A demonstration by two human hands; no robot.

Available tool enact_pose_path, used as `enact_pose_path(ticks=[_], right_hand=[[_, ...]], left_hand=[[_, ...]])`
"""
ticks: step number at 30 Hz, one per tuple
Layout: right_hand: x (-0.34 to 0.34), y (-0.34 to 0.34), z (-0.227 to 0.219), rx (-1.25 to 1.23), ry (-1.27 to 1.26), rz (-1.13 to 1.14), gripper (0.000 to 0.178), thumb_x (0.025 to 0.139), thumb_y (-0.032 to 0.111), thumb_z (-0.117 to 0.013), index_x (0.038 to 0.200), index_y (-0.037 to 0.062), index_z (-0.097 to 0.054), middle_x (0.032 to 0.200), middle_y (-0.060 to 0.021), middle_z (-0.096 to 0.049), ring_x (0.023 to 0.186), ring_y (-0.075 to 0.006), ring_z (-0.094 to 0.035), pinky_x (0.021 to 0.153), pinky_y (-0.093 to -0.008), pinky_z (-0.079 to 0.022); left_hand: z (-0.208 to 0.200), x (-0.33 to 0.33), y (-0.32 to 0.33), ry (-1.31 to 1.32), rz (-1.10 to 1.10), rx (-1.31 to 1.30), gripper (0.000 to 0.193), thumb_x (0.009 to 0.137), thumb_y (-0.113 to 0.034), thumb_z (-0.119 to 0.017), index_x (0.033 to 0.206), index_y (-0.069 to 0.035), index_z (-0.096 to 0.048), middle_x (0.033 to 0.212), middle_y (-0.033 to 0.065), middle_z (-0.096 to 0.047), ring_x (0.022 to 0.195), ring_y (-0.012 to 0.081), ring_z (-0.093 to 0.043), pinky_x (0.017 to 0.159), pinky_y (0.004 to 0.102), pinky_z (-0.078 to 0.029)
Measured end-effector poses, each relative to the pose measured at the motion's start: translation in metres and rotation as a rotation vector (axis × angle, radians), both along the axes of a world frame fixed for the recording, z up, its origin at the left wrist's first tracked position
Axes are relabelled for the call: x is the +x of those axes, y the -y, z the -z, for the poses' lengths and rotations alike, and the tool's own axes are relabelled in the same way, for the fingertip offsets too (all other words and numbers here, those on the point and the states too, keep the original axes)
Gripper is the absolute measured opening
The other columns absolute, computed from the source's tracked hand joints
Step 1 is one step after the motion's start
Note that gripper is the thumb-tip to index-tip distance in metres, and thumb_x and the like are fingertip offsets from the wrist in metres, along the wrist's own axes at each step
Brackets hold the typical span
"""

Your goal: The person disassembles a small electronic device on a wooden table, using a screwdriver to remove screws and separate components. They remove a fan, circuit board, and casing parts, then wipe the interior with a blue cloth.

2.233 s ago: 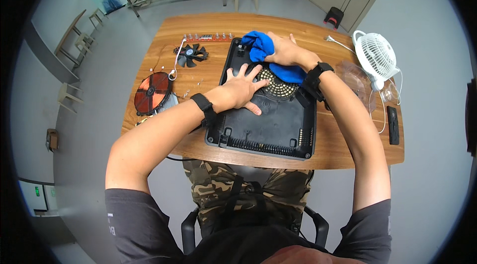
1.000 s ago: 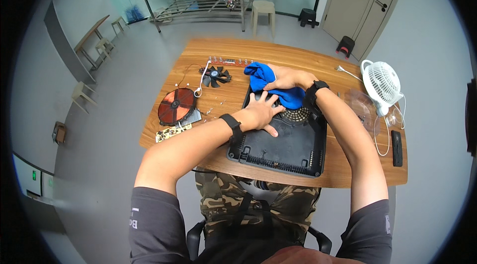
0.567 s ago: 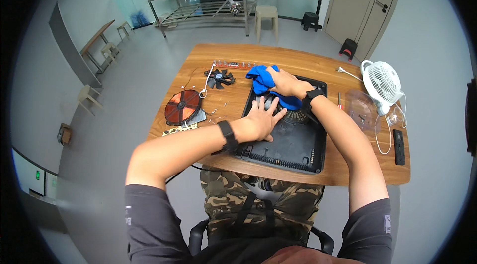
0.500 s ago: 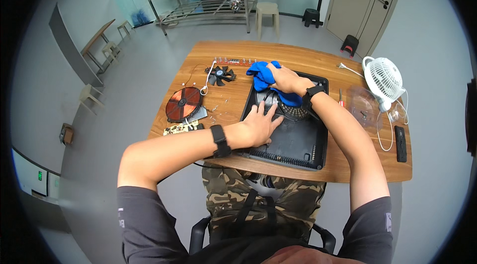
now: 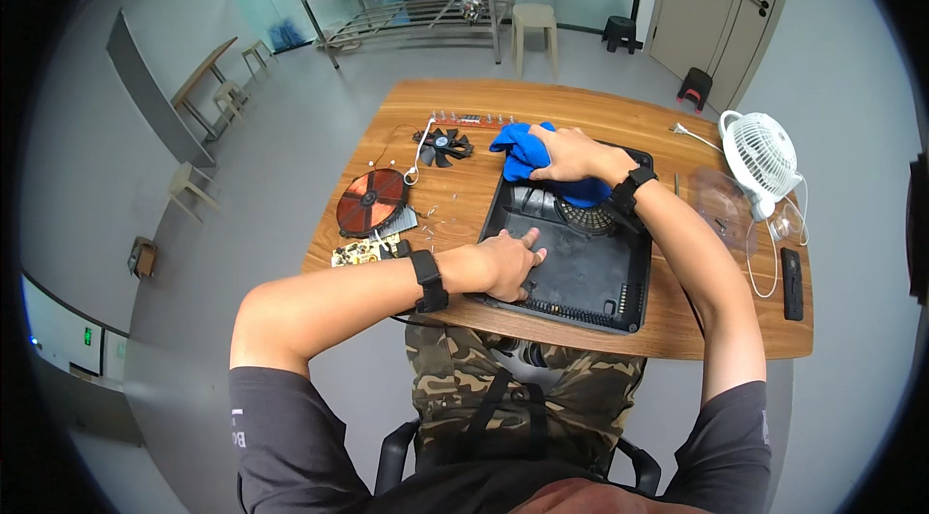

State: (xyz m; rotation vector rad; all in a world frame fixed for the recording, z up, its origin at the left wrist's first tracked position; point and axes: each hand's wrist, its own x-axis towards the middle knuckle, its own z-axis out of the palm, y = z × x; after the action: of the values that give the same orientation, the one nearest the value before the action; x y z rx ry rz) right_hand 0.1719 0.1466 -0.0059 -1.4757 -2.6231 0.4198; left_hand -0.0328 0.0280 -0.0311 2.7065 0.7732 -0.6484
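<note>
A black plastic appliance shell (image 5: 590, 280), shaped like a shallow open tray with a round fan grille (image 5: 584, 216), lies on the table in front of me. My left hand (image 5: 505, 265) rests on its inner floor at the left, holding nothing, fingers apart. Across the shell's far side, my right hand (image 5: 573, 156) grips a bunched blue cloth (image 5: 523, 148). Part of the cloth hangs past the far left corner, and part lies inside under the hand, beside the grille. The palm hides some of the cloth and the shell's far wall.
Left of the shell lie a copper coil disc (image 5: 372, 201), a yellowish circuit board (image 5: 360, 251), a small black fan (image 5: 445, 147) and a red strip board (image 5: 474, 120). To the right are a white desk fan (image 5: 758, 156), a clear plastic tray (image 5: 718, 209) and a black bar (image 5: 793, 284).
My left hand has slid toward me along the shell floor, its fingers now less stretched. My right hand keeps hold of the cloth near the same far corner. The whole view has shifted slightly.
</note>
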Motion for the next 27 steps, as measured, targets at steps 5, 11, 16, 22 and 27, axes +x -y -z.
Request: enact_pose_path(ticks=[5,11,16,22,27], right_hand=[[-0.015,0.004,-0.016,0.148,-0.064,-0.050,0.065,0.080,0.041,-0.075,0.128,0.0041,-0.050,0.097,-0.0288,-0.070,0.098,-0.0476,-0.066,0.087,-0.0537,-0.051],[-0.041,0.020,-0.022,0.070,0.071,-0.262,0.059,0.079,0.038,-0.075,0.122,0.0047,-0.052,0.100,-0.0261,-0.071,0.095,-0.0469,-0.067,0.086,-0.0520,-0.053],[-0.034,0.027,-0.003,-0.164,0.099,-0.211,0.069,0.080,0.039,-0.077,0.132,0.0077,-0.046,0.111,-0.0223,-0.069,0.105,-0.0443,-0.065,0.095,-0.0508,-0.048],[-0.031,0.016,0.017,-0.166,-0.076,-0.417,0.072,0.083,0.037,-0.076,0.144,0.0203,-0.044,0.128,-0.0146,-0.061,0.112,-0.0398,-0.061,0.095,-0.0487,-0.049],[-0.034,0.019,0.011,-0.282,-0.285,-0.509,0.072,0.078,0.027,-0.077,0.145,0.0221,-0.049,0.131,-0.0134,-0.060,0.121,-0.0345,-0.058,0.100,-0.0453,-0.047]], left_hand=[[0.010,-0.004,-0.003,0.075,0.072,-0.022,0.085,0.083,-0.030,-0.074,0.152,0.004,-0.038,0.167,0.0183,-0.022,0.128,0.0373,-0.057,0.116,0.0544,-0.038],[0.002,-0.001,-0.003,-0.025,0.060,-0.043,0.088,0.082,-0.029,-0.073,0.154,0.003,-0.035,0.167,0.0185,-0.020,0.131,0.0355,-0.055,0.117,0.0533,-0.038],[0.008,-0.002,-0.006,0.006,0.065,-0.058,0.091,0.080,-0.031,-0.075,0.156,0.000,-0.033,0.167,0.0178,-0.021,0.131,0.0359,-0.054,0.118,0.0515,-0.037],[-0.007,-0.002,-0.007,-0.045,0.057,-0.082,0.094,0.081,-0.033,-0.076,0.157,-0.001,-0.031,0.167,0.0170,-0.022,0.130,0.0369,-0.055,0.119,0.0489,-0.036],[-0.006,0.002,-0.007,-0.059,0.082,-0.098,0.095,0.080,-0.034,-0.076,0.158,-0.002,-0.030,0.168,0.0167,-0.020,0.128,0.0392,-0.056,0.118,0.0479,-0.036]])
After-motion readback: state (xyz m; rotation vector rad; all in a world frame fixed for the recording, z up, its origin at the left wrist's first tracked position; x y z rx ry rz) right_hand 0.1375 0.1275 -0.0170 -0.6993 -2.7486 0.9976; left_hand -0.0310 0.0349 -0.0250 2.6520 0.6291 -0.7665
